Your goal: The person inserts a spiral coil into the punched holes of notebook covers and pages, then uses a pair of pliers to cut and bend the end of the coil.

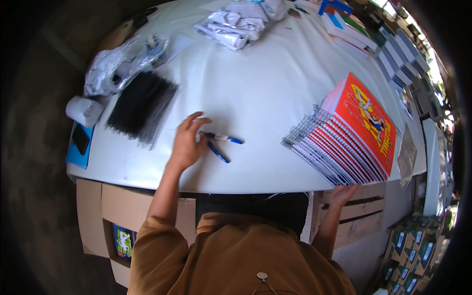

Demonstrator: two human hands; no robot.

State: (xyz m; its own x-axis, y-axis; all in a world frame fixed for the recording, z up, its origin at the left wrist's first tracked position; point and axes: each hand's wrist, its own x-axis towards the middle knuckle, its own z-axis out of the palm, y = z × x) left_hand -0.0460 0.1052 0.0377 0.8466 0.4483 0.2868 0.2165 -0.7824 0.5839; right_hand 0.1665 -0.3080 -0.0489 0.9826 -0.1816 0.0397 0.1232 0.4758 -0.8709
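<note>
Nearest, below the table edge, cardboard cartons [110,216] stand under the white table [255,93], one showing a small square label in blue and green. At the near right edge the right hand [342,193] props the lower end of a fanned stack of spiral-bound notebooks [351,135] with orange-red covers bearing a yellow and blue picture; its fingers lie flat under the stack, open rather than clenched. Further left the left hand [188,143] rests on the tabletop with fingers spread, fingertips touching blue-handled pliers [220,144], not closed around them. As a judgement, the step in hand is taking up the pliers while the stack is steadied; the next move would call for closing the fingers round the handles without letting the stack slide. Left of that hand lies a bundle of black spiral binding coils [142,108], then a crumpled clear plastic bag [123,61], and at the far-left edge a white roll [84,111] beside a flat blue sheet. Farther off sits a crumpled white wrapper [241,22], and to the far right rows of blue-and-white booklets [398,59].
</note>
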